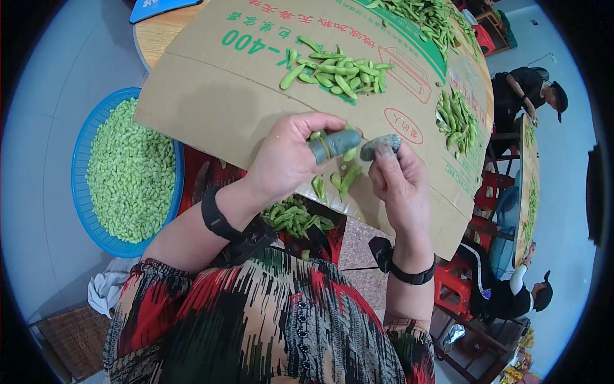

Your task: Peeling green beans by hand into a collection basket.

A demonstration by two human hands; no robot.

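Observation:
My left hand (281, 153) is curled above the cardboard, with a grey-green finger cot (336, 144) over its thumb. Green soybean pods (350, 154) show around that thumb and inside the fingers. Close beside it, my right hand (404, 182) is pinched, its thumb pressed to a finger wearing a dark cot (377, 148); whatever lies in the pinch is hidden. A few pods (348, 181) lie on the cardboard (211, 96) just below my hands. Beyond them sits a loose pile of pods (348, 75).
A blue plastic basket (78, 173) at left holds shelled green beans (128, 173). Below the cardboard's near edge is a heap of pods or hulls (295, 219). More pods (457, 121) lie at right, with a large pile (422, 22) far back. Two people work at another table (523, 192).

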